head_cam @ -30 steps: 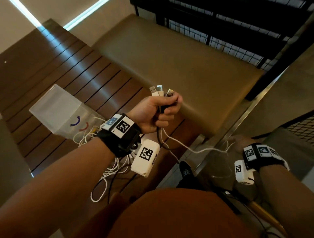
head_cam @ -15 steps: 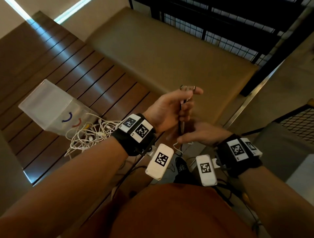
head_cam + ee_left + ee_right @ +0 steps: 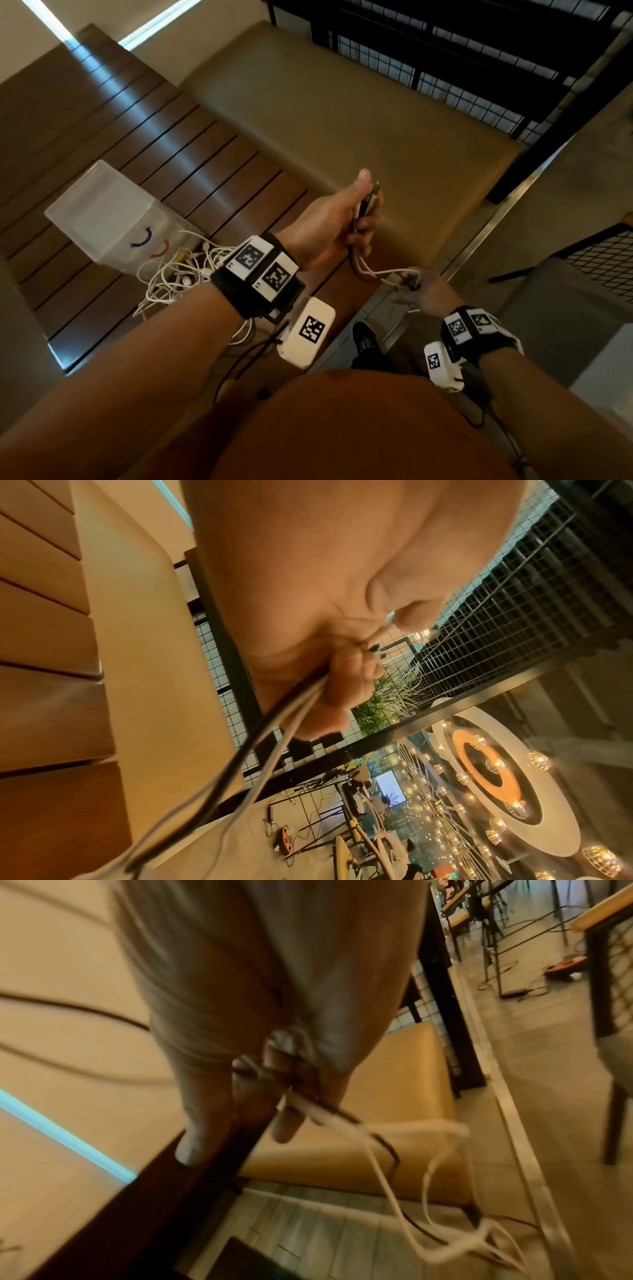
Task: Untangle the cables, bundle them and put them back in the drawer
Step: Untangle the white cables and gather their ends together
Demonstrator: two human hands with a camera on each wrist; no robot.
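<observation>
Although we look for brand names or legible words, we find none: only black-and-white square code markers on the wrist bands [image 3: 260,265] and a blue and a red curved mark on the translucent plastic drawer box [image 3: 102,216], which sits on the dark slatted wooden table [image 3: 164,144].

We note the left hand [image 3: 334,226] raised over the table's near edge, thumb extended upward, fingers curled round a bunch of white and black cables [image 3: 274,723]. Their metal plug ends [image 3: 375,188] point up and away from us; the bunch's long axis runs roughly upright through the fist, the strands leaving below the little finger.

We see the right hand [image 3: 421,291], lower and nearer the body, blurred. From the right wrist view its fingers [image 3: 284,1123] pinch the same strands [image 3: 329,1118], which trail in loose loops toward the floor.

A tangled heap of white cables [image 3: 178,277] lies on the table against the drawer box, beside the left wrist. A tan cushioned bench [image 3: 342,120] stands beyond.
</observation>
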